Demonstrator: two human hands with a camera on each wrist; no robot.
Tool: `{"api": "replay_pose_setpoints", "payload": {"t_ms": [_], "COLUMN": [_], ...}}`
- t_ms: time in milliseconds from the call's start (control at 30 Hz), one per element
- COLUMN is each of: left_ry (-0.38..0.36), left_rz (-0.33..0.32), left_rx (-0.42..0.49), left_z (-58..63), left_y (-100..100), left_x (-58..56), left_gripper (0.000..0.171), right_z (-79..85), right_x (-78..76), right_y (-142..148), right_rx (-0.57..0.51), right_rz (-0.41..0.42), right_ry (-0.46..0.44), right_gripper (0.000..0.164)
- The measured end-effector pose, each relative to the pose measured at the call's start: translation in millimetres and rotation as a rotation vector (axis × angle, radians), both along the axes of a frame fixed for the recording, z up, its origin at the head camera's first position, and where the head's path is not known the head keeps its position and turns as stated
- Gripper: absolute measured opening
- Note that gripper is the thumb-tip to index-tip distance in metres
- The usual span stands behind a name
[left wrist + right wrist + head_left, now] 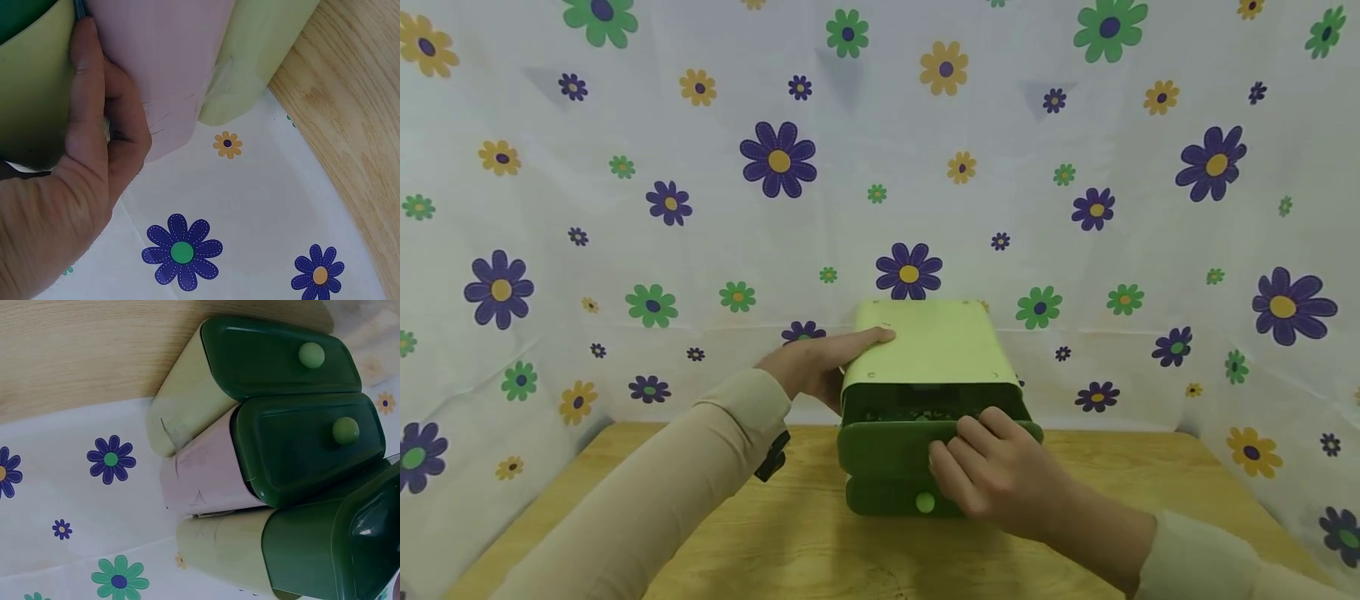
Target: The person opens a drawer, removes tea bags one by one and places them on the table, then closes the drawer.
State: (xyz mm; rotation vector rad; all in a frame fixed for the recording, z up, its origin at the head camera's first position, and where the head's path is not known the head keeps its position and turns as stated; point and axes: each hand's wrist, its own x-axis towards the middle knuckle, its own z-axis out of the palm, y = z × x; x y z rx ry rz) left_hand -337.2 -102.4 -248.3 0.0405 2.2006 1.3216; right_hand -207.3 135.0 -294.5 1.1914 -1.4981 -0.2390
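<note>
A drawer cabinet [925, 342] with a pale green top stands on the table. In the head view my left hand [823, 358] rests over its left upper edge, thumb on top. The left wrist view shows fingers of my left hand [94, 119] against the pale green side shell. The dark green top drawer [880, 446] is pulled partly out. My right hand [1000, 475] has curled fingers at the middle of its front, where the knob is hidden. Below, the lower drawer has a light green knob [925, 502]. The right wrist view shows the middle drawer [300, 456] and bottom drawer [269, 359] pushed in.
The wooden table [760, 550] extends around the cabinet. Behind and beside it hangs a white cloth [722, 242] printed with flowers. A black device [771, 457] is worn at my left wrist. Faint speckles show inside the dark top drawer, too unclear to identify.
</note>
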Motion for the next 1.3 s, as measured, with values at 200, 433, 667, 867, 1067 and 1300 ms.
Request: {"api": "replay_pose_setpoints", "payload": {"t_ms": [200, 433, 667, 867, 1067, 1300], "left_ry": [0.003, -0.009, -0.001, 0.002, -0.011, 0.016], "left_rz": [-0.002, -0.005, -0.017, -0.025, -0.012, 0.027], "left_rx": [0.006, 0.024, 0.024, -0.001, -0.023, -0.082], "left_z": [-1.3, -2.0, -1.7, -2.1, -2.6, -0.9], "left_y": [-0.4, -0.2, 0.0, -0.6, -0.9, -1.6], "left_x": [-0.4, 0.8, 1.8, 1.5, 1.1, 0.7], "left_gripper": [0.079, 0.079, 0.078, 0.078, 0.084, 0.091], "right_z": [-2.4, -0.6, 1.4, 0.5, -1.3, -8.4], "right_x": [9.7, 23.4, 38.1, 46.1, 54.0, 62.4], "right_y": [3.6, 3.6, 6.2, 8.9, 8.0, 11.5], "right_rx": [0.034, 0.055, 0.09, 0.133, 0.15, 0.201], "right_rz": [-0.005, 0.017, 0.01, -0.006, 0.025, 0.008], "right_ry": [-0.001, -0.012, -0.054, -0.086, -0.054, -0.007], "right_gripper": [0.024, 0.025, 0.028, 0.028, 0.029, 0.03]}}
